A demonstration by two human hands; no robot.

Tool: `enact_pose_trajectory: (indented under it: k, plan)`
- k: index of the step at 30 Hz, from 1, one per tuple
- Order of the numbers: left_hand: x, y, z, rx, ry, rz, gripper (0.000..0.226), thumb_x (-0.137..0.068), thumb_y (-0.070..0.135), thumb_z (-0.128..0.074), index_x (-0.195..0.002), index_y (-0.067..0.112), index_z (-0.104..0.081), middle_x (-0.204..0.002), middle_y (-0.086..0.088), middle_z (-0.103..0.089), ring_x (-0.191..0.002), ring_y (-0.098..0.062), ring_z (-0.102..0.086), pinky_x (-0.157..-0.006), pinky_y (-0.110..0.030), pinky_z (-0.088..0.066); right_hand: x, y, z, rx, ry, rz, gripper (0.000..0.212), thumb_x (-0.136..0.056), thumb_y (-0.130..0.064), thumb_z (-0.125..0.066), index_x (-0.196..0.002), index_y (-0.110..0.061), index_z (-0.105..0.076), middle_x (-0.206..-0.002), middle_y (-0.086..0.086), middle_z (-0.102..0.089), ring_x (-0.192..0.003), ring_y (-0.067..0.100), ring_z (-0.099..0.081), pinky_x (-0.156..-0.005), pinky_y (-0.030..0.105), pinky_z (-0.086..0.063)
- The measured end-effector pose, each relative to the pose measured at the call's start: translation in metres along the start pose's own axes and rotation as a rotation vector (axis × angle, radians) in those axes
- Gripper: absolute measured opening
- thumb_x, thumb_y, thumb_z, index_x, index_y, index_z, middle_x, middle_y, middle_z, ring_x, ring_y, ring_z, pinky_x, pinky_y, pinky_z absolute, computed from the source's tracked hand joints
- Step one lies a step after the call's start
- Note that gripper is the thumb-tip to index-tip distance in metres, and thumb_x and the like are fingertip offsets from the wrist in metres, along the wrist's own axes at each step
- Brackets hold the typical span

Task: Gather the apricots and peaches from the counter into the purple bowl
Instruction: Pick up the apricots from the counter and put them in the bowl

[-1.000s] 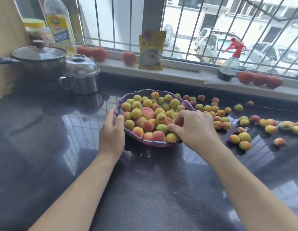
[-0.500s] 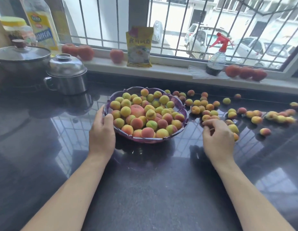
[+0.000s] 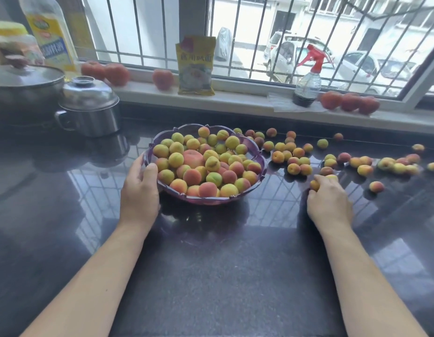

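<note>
The purple bowl (image 3: 256, 155) stands mid-counter, heaped with several yellow-orange apricots and one larger pink peach (image 3: 193, 158). My left hand (image 3: 140, 188) grips the bowl's left rim, thumb over the edge. To the right of the bowl, my right hand (image 3: 329, 199) rests on the counter with its fingers closed around apricots (image 3: 315, 185); one orange and one yellowish fruit show at the fingertips. Several loose apricots (image 3: 293, 169) lie scattered on the dark counter from the bowl's right side out to the right edge.
A lidded steel pot (image 3: 89, 110) and a larger pan (image 3: 24, 88) stand at back left. On the windowsill sit tomatoes (image 3: 162, 79), a yellow packet (image 3: 196, 65), a spray bottle (image 3: 307, 83) and an oil bottle (image 3: 52, 32). The polished black counter (image 3: 223, 263) stretches toward me.
My right hand left the bowl, moved right to the loose fruit and closed on apricots there. My left hand stayed on the bowl's rim.
</note>
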State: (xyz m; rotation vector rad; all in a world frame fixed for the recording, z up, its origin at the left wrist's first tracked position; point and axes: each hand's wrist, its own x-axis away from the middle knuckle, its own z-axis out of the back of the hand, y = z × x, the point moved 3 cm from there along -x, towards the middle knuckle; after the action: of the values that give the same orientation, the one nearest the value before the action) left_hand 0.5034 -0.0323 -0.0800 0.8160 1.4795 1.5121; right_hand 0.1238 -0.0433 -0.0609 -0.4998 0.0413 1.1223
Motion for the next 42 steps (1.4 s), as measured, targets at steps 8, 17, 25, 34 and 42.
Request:
enact_pose_trajectory:
  k: [8,17,25,34,42]
  plan:
    - [0.003,0.005,0.0,0.02,-0.009,0.014,0.055,-0.091,0.052,-0.043,-0.138,0.035,-0.065,-0.128,0.01,-0.073,-0.121,-0.016,-0.068,-0.107,-0.053,-0.055,0.01,-0.009,0.003,-0.235,-0.016,0.059,0.027,-0.098,-0.027,-0.065,-0.124,-0.018,-0.065,-0.114,0.01,-0.063,-0.102,0.03,-0.062,-0.077,0.029,-0.04]
    - [0.004,0.006,-0.001,0.017,-0.009,0.027,0.057,-0.091,0.054,-0.043,-0.141,0.036,-0.062,-0.128,0.011,-0.072,-0.119,-0.012,-0.068,-0.105,-0.049,-0.058,0.034,-0.045,0.004,-0.735,-0.129,0.122,0.023,-0.095,-0.032,-0.069,-0.116,-0.028,-0.063,-0.106,-0.011,-0.066,-0.097,0.009,-0.065,-0.082,0.025,-0.058]
    - [0.001,0.007,-0.002,-0.003,0.022,0.03,0.061,-0.087,0.053,-0.043,-0.142,0.034,-0.062,-0.131,0.008,-0.072,-0.123,-0.018,-0.066,-0.107,-0.053,-0.055,0.008,-0.064,0.036,-0.937,-0.223,0.131,0.014,-0.096,-0.016,-0.068,-0.11,-0.02,-0.072,-0.099,0.005,-0.074,-0.087,0.02,-0.069,-0.078,0.034,-0.057]
    - [0.0,0.008,-0.003,0.006,0.031,0.028,0.053,-0.092,0.045,-0.042,-0.139,0.034,-0.064,-0.123,0.012,-0.073,-0.116,-0.012,-0.068,-0.103,-0.046,-0.058,-0.027,-0.156,0.032,-0.569,-0.476,0.411,0.025,-0.095,-0.024,-0.07,-0.12,-0.021,-0.068,-0.104,-0.003,-0.069,-0.087,0.013,-0.068,-0.059,0.017,-0.051]
    - [0.0,0.009,-0.003,-0.004,0.047,0.034,0.053,-0.091,0.045,-0.041,-0.137,0.036,-0.065,-0.115,0.019,-0.073,-0.112,-0.007,-0.067,-0.102,-0.045,-0.057,-0.036,-0.199,-0.011,-0.255,-0.327,0.604,0.026,-0.094,-0.033,-0.07,-0.114,-0.017,-0.07,-0.102,-0.001,-0.069,-0.093,0.018,-0.065,-0.083,0.035,-0.057]
